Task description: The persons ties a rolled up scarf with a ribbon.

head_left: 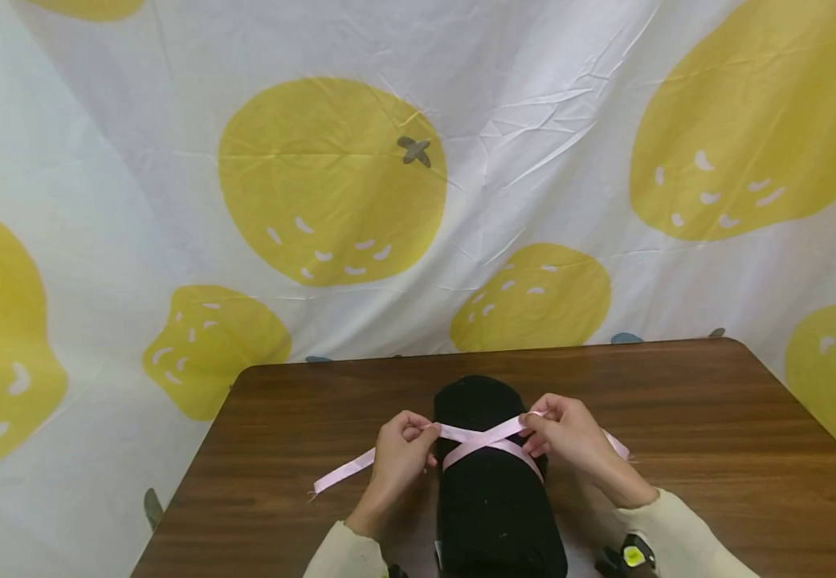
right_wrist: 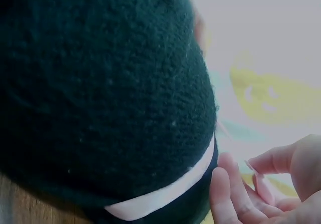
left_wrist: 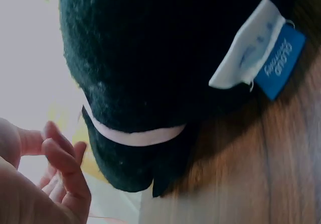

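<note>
A black plush toy [head_left: 497, 514] lies lengthwise on the wooden table, with a pink ribbon [head_left: 486, 437] wrapped around it and crossed on top. My left hand [head_left: 401, 453] pinches one side of the ribbon at the toy's left, and a loose tail hangs out past it. On the other side my right hand [head_left: 565, 433] pinches the opposite strand between thumb and finger, its tail showing behind the wrist. In the left wrist view the ribbon band [left_wrist: 138, 136] circles the plush's narrower part. A white and blue label [left_wrist: 278, 61] sticks out of its side.
The brown table [head_left: 302, 417] extends to both sides of the plush. Behind its far edge hangs a white cloth [head_left: 519, 160] printed with yellow fruit. A dark wrist strap with a yellow-green face [head_left: 634, 555] sits at the right cuff.
</note>
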A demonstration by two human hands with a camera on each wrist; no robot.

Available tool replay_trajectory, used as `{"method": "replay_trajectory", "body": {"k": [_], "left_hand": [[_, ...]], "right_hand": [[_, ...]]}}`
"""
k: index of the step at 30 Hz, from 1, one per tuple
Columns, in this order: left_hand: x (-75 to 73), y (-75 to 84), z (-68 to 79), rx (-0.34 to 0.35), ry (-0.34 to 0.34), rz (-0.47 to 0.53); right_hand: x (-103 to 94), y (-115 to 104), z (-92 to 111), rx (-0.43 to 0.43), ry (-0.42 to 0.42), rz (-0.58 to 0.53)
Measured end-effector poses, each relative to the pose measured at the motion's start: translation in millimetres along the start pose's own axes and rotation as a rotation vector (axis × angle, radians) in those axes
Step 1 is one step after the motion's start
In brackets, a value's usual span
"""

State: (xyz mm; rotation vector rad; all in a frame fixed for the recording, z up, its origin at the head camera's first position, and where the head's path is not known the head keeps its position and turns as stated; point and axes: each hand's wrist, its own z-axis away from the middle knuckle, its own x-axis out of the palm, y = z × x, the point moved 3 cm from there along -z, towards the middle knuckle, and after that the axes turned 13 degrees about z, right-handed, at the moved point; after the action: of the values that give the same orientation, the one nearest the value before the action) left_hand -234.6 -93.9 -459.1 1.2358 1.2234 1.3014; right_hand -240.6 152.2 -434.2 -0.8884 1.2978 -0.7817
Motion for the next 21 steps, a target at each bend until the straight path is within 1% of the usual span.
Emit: {"method": "replay_trajectory", "body": {"k": [3,7,9,14,17,19,21], "left_hand": [[2.7,-0.5,0.0,-0.003,0.026,0.112],[6.7,-0.3,-0.4,0.007,0.065,0.224],[9.0,-0.9,-0.8,0.011,0.077,0.294],[14.7,-2.3,-2.9,0.029,0.079,0.463],[17.4,-2.4,-4.3,0.038,0.074,0.501],[18.6,-2.7,-5.5,0.039,0.076,0.496],[19.6,-2.8,-6.2,0.037,0.078,0.482]], "right_hand": [[0.4,-1,-1,-0.007,0.042,-0.036],[3.0,-2,-2,-0.014,0.101,-0.083],[5.1,-3,-3,-0.016,0.134,-0.116],[11.0,-6,-5,-0.012,0.209,-0.227],[14.1,-7,-8,-0.004,0.246,-0.309],[15.9,-8,-9,0.005,0.261,-0.358],[17.2,-8,-11,0.022,0.266,-0.384]]}}
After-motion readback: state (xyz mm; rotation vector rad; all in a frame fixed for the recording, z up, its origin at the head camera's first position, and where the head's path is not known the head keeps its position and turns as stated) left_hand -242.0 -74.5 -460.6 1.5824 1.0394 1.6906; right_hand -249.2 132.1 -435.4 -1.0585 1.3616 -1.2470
